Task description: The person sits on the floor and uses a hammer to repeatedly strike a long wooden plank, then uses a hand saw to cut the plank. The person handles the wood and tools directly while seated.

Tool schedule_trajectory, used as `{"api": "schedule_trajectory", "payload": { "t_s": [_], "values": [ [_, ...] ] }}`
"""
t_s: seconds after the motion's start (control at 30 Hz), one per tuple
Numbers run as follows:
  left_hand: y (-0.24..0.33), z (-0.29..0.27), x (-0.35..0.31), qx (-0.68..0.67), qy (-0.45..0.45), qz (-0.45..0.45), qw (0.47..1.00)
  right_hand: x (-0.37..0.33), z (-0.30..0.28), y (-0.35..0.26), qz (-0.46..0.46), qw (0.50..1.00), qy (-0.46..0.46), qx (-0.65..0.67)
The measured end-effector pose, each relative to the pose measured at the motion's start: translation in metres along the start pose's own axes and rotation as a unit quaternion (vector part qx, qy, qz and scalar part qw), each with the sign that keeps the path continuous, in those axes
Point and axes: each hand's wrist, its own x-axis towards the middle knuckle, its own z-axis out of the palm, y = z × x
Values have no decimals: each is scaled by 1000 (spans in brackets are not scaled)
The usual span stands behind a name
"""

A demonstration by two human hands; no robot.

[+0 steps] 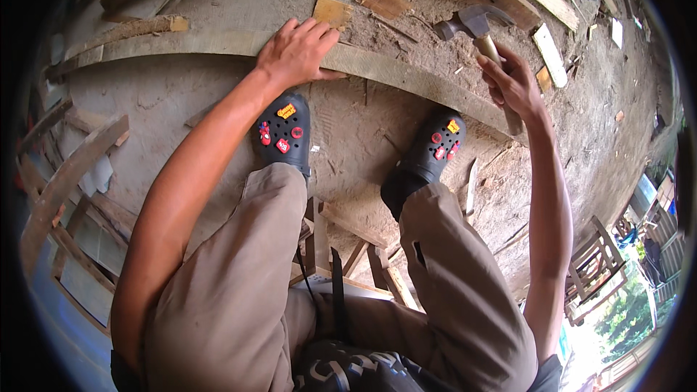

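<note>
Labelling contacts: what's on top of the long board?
The left hand grasps the long board from above, hiding the wood beneath. The hammer covers a bit near the board's right end; contact there is unclear.

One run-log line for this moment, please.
left hand: grasping long board | right hand: holding claw hammer by handle | surroundings: wood scraps on dusty ground
</note>
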Motion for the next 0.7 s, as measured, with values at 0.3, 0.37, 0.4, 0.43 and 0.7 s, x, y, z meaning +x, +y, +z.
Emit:
{"api": "schedule_trajectory", "payload": {
  "t_s": [0.3, 0.37, 0.4, 0.43, 0.7],
  "values": [
    [-3, -1, 5, 12, 14, 6, 1000, 11, -10, 1, -37, 999, -29, -27],
    [-4, 1, 2, 14, 31, 14, 999, 11, -12, 5, 0, 999, -40, -3],
    [-5, 2, 4, 14, 31, 17, 999, 9, -12, 10, 9, 998, -58, -15],
    [-6, 3, 3, 15, 28, 16, 999, -3, 7, -5, 68, 994, -76, -43],
    [-3, 1, 5, 17, 27, 12, 999, 9, -6, 4, 38, 997, -25, -55]
  ]
}}
